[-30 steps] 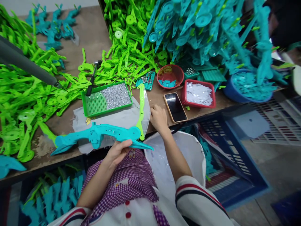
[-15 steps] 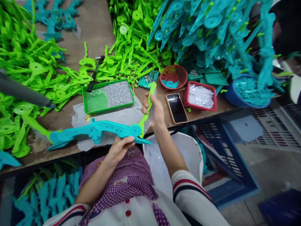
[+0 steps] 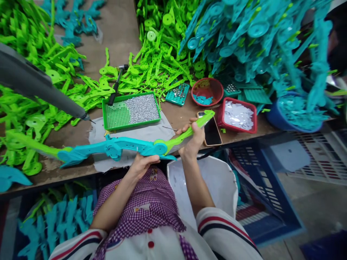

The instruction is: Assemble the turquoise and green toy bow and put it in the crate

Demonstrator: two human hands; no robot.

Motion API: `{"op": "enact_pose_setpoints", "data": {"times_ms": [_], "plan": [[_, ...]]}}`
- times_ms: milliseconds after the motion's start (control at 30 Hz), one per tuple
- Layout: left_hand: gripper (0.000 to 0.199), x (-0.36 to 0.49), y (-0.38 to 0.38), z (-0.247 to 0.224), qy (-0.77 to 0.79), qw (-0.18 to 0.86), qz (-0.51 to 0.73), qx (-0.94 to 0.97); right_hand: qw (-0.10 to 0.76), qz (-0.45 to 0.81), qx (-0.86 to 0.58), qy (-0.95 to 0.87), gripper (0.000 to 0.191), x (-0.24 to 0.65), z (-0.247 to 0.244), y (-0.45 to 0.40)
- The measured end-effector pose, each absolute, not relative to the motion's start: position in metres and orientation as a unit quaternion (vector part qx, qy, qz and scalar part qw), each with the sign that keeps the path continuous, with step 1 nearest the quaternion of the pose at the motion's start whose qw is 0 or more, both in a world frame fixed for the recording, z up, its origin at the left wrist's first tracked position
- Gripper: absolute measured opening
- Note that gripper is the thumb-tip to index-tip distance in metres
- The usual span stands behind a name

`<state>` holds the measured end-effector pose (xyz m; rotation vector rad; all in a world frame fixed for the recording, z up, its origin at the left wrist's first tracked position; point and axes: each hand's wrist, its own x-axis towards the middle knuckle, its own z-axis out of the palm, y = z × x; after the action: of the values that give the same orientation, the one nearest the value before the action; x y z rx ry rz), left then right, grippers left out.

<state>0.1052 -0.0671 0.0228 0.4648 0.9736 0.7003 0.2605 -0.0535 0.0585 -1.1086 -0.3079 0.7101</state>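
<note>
Far left, one green arm stuck out toward the loose green parts, joined to your blue bar, which ran over the cloth near the table's front edge. The green tray sat just behind. Your left hand gripped the bar near its right end, some bare table beyond; your right hand clutched the other green arm, tip over the phone.
</note>
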Motion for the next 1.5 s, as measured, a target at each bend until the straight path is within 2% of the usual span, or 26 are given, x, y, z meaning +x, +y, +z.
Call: {"op": "enact_pose_setpoints", "data": {"times_ms": [200,367,500,600,667,733,767,833,900,1000,1067,1133,1233,1367,1433,1500], "plan": [[0.058,0.099,-0.064,0.006,0.430,0.776,0.343,0.307,0.810,0.279,-0.494,-0.153,0.042,0.262,0.062,-0.065],[0.066,0.098,-0.061,-0.003,0.415,0.778,0.348,0.317,0.809,0.247,-0.511,-0.155,0.041,0.251,0.061,-0.057],[0.054,0.098,-0.060,-0.003,0.411,0.774,0.371,0.307,0.816,0.244,-0.497,-0.166,0.034,0.251,0.058,-0.044],[0.039,0.082,-0.070,0.006,0.419,0.752,0.304,0.408,0.819,0.224,-0.493,-0.191,0.033,0.254,0.050,-0.038],[0.028,0.062,-0.081,0.020,0.416,0.695,0.232,0.540,0.811,0.209,-0.509,-0.200,0.036,0.254,0.042,-0.037],[0.017,0.041,-0.089,0.038,0.408,0.556,0.259,0.676,0.806,0.201,-0.518,-0.204,0.036,0.255,0.033,-0.039],[0.017,0.031,-0.090,0.046,0.426,0.455,0.312,0.717,0.807,0.202,-0.514,-0.209,0.035,0.257,0.029,-0.041],[0.032,0.015,-0.083,0.060,0.455,0.267,0.350,0.774,0.799,0.224,-0.505,-0.237,0.033,0.265,0.021,-0.049],[0.044,0.004,-0.068,0.065,0.469,0.150,0.320,0.809,0.755,0.280,-0.516,-0.292,0.035,0.280,0.014,-0.061],[0.034,-0.004,-0.047,0.061,0.451,0.104,0.238,0.854,0.650,0.352,-0.565,-0.367,0.049,0.315,0.006,-0.079],[0.028,-0.006,-0.041,0.057,0.441,0.097,0.221,0.864,0.606,0.319,-0.613,-0.394,0.050,0.336,0.001,-0.084],[0.027,-0.006,-0.041,0.055,0.438,0.091,0.225,0.866,0.539,0.259,-0.661,-0.453,0.038,0.346,-0.003,-0.078],[0.027,-0.005,-0.043,0.057,0.442,0.088,0.228,0.863,0.371,0.204,-0.685,-0.593,0.026,0.340,-0.010,-0.055],[0.027,-0.004,-0.043,0.058,0.440,0.090,0.225,0.865,0.182,0.136,-0.692,-0.685,0.025,0.321,-0.016,-0.031],[0.027,-0.004,-0.043,0.057,0.438,0.091,0.224,0.866,0.137,0.104,-0.701,-0.692,0.024,0.318,-0.016,-0.029],[0.027,-0.005,-0.042,0.057,0.441,0.092,0.225,0.864,0.128,0.094,-0.701,-0.695,0.022,0.320,-0.016,-0.029]]}}
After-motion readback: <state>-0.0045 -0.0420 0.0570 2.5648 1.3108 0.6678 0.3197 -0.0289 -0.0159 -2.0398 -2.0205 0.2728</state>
